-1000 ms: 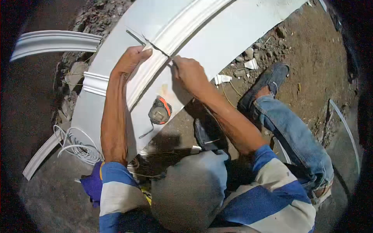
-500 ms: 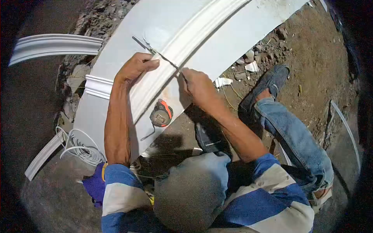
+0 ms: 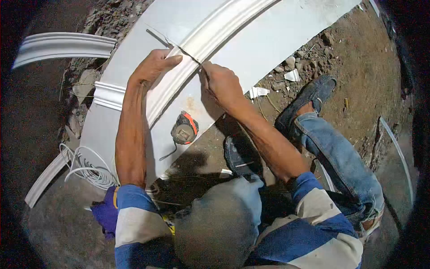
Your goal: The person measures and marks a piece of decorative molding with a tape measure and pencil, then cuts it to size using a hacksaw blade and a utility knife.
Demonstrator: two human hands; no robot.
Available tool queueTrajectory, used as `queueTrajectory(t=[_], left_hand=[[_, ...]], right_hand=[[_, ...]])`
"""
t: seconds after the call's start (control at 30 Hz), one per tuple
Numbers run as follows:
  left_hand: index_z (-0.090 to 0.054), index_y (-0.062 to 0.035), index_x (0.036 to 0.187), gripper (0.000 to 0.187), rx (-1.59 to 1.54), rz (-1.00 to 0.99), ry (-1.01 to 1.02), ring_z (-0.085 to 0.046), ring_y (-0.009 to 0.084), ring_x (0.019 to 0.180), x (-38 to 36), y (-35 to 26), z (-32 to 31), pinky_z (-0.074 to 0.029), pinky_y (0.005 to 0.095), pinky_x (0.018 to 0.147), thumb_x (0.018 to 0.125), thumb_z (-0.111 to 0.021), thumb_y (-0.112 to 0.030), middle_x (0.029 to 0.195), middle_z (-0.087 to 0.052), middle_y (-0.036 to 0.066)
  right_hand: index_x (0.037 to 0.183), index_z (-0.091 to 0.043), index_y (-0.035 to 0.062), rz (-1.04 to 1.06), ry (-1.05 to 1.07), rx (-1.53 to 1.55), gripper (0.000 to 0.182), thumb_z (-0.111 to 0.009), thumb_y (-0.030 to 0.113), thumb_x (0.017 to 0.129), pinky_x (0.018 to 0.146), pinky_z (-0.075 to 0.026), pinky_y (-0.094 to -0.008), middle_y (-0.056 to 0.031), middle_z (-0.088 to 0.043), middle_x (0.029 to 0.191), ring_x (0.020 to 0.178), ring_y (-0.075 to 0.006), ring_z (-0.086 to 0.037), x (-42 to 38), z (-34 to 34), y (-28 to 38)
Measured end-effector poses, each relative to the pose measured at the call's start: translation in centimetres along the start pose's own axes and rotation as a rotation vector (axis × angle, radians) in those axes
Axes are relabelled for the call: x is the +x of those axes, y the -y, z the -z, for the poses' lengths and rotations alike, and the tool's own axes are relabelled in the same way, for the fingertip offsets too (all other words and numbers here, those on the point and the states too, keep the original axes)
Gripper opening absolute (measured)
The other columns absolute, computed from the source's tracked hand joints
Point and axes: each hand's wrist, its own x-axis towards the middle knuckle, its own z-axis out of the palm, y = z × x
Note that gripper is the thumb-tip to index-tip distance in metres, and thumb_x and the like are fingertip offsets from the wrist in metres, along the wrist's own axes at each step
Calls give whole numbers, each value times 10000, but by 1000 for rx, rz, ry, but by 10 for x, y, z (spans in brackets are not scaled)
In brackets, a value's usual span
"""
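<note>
A long, curved white moulding with ridged profile lies on a broad white board. My left hand clasps it near its lower part, thumb on top. Across the moulding, just beyond that thumb, runs a thin saw blade, its far end sticking out past the left side. My right hand is closed around the blade's near end, at the moulding's right edge. Below the hands, a black and red tape measure rests on the board.
A short moulding piece lies on the board's left; another curved moulding extends beyond it. Coiled white cable sits lower left. Rubble and white scraps border the right edge. My shoe is close by.
My right hand has pushed the saw blade up and left, so more of it crosses the moulding. My left hand keeps its hold. The whole view has shifted slightly.
</note>
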Motion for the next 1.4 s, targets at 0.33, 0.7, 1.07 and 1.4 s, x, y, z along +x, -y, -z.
queueTrajectory(t=[0.33, 0.7, 1.07, 1.4], left_hand=[[-656, 43, 1048, 478, 159, 42, 40, -598, 99, 778, 5, -9, 11, -484, 237, 722, 846, -711, -387, 895, -674, 48], [-671, -17, 977, 324, 197, 19, -281, -553, 119, 681, -18, 14, 46, -469, 294, 663, 888, -649, -328, 786, -646, 17], [-578, 11, 1191, 459, 347, -141, -832, -593, 235, 1061, -115, 47, 25, -471, 344, 923, 862, -703, -284, 1074, -621, 156], [-614, -8, 1004, 381, 633, 30, -950, -583, 323, 960, -194, 109, 6, -470, 409, 848, 814, -724, -318, 952, -609, 155]], right_hand=[[896, -551, 38, -74, 32, 31, 109, -556, 146, 878, 650, -471, -494, -225, -597, 817, 768, -423, -605, -79, 29, -28], [1023, -653, 56, -122, -220, 44, 198, -535, 201, 955, 592, -505, -392, -183, -652, 737, 650, -288, -663, -88, 41, -71], [1102, -644, -4, -128, -287, 217, 333, -476, 268, 1008, 641, -452, -306, -100, -645, 850, 676, -166, -531, -69, 79, -122], [1014, -633, -35, -133, -367, 160, 399, -476, 331, 1013, 509, -350, -312, -40, -501, 623, 559, -116, -419, -67, 69, -164]])
